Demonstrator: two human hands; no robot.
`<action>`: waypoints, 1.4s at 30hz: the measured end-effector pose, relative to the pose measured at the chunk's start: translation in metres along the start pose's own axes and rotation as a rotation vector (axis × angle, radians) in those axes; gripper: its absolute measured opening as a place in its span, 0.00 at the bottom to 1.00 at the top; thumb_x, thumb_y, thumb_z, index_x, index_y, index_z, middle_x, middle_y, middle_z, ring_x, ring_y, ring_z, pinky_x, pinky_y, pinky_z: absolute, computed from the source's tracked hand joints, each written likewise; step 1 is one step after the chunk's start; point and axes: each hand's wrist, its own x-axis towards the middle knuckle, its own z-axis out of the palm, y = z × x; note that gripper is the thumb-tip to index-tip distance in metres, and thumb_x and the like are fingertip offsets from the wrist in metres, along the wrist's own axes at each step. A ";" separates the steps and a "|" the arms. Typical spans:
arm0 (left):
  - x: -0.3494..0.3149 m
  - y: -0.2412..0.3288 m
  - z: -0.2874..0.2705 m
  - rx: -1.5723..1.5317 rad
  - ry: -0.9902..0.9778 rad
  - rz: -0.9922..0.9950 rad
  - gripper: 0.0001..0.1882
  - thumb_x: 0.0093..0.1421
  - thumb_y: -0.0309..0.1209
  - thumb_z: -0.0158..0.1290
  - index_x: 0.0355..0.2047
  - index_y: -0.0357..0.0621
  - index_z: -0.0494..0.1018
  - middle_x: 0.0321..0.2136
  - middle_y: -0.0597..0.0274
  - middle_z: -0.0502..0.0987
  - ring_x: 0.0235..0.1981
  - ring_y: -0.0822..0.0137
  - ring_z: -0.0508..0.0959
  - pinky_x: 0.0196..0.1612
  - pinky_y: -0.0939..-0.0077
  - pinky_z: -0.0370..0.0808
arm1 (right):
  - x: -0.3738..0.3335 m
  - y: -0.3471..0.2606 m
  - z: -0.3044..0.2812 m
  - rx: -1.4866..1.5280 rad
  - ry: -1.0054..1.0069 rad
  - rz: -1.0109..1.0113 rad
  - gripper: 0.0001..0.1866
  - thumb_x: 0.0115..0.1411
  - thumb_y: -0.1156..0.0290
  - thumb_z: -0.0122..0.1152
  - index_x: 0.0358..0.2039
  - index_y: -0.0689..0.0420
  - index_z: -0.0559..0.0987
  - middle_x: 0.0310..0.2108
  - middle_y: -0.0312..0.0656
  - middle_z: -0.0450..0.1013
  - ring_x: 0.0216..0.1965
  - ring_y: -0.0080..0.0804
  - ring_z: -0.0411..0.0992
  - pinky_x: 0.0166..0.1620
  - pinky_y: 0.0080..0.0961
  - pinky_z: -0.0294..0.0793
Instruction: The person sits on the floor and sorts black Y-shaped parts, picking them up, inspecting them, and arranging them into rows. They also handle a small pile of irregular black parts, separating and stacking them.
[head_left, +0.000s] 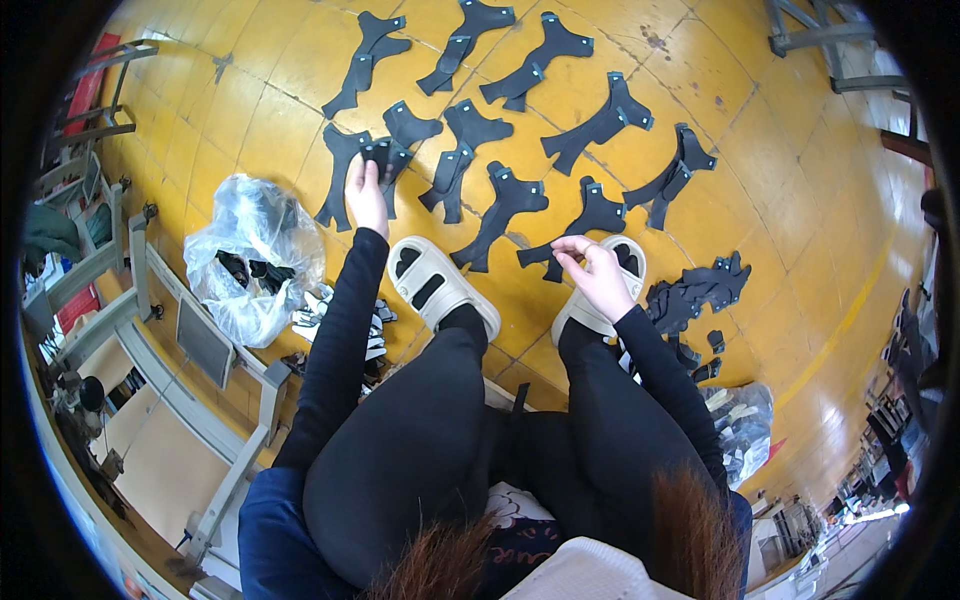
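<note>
Black Y-shaped fabric pieces with small pale tags lie in loose rows on the floor, among them one piece (515, 195) between my hands. My left hand (367, 198) reaches forward at the left, its thumb and fingers closed on a small black fabric piece (380, 153). This overlaps the Y-shaped pieces lying behind it. My right hand (598, 277) is by my right sandal (628, 262), thumb and forefinger pinched together. Its fingertips are close to the lower end of another Y-shaped piece (597, 208); whatever they pinch is too small to make out.
A clear plastic bag (255, 255) with dark contents sits left of my left sandal (437, 280). Right of my feet lies a heap of black fabric pieces (700, 288), with another plastic bag (742, 425) nearer me. Metal frames (235, 490) stand at the left.
</note>
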 end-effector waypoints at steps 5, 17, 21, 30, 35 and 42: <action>-0.053 0.012 0.030 -0.316 -0.365 -0.337 0.11 0.66 0.28 0.48 0.43 0.34 0.73 0.40 0.56 0.77 0.42 0.62 0.78 0.49 0.69 0.75 | 0.007 0.000 0.001 0.017 0.030 -0.025 0.11 0.59 0.74 0.56 0.41 0.64 0.77 0.35 0.44 0.77 0.35 0.29 0.76 0.40 0.23 0.73; -0.110 0.024 0.077 -0.360 -0.663 -0.628 0.12 0.64 0.28 0.50 0.46 0.36 0.74 0.42 0.60 0.78 0.43 0.69 0.78 0.51 0.71 0.74 | 0.014 -0.017 0.002 -0.062 -0.034 -0.112 0.24 0.56 0.74 0.58 0.55 0.53 0.71 0.60 0.42 0.62 0.48 0.37 0.71 0.48 0.28 0.70; -0.117 0.022 0.078 -0.321 -0.704 -0.660 0.12 0.64 0.28 0.51 0.47 0.38 0.74 0.42 0.62 0.78 0.42 0.72 0.77 0.51 0.74 0.75 | 0.013 -0.019 0.006 -0.097 -0.037 -0.151 0.28 0.55 0.74 0.58 0.58 0.53 0.68 0.61 0.42 0.60 0.50 0.39 0.70 0.51 0.29 0.69; -0.129 0.019 0.078 -0.286 -0.746 -0.705 0.12 0.63 0.29 0.52 0.46 0.41 0.75 0.40 0.65 0.79 0.41 0.73 0.77 0.47 0.76 0.74 | 0.011 -0.016 0.004 -0.001 -0.056 -0.086 0.28 0.54 0.74 0.60 0.57 0.55 0.69 0.58 0.46 0.62 0.46 0.33 0.71 0.48 0.26 0.71; -0.130 0.018 0.077 -0.237 -0.722 -0.741 0.12 0.63 0.29 0.52 0.46 0.41 0.75 0.40 0.65 0.79 0.41 0.73 0.77 0.48 0.77 0.73 | 0.013 -0.009 0.004 0.116 -0.078 -0.012 0.27 0.55 0.76 0.59 0.58 0.56 0.69 0.56 0.46 0.64 0.44 0.28 0.71 0.44 0.22 0.72; -0.120 0.019 0.078 -0.266 -0.721 -0.721 0.14 0.64 0.29 0.50 0.48 0.39 0.73 0.43 0.62 0.78 0.44 0.71 0.77 0.51 0.77 0.72 | 0.022 0.010 -0.021 0.220 0.134 -0.050 0.27 0.57 0.78 0.57 0.59 0.56 0.68 0.58 0.44 0.63 0.40 0.23 0.72 0.43 0.19 0.71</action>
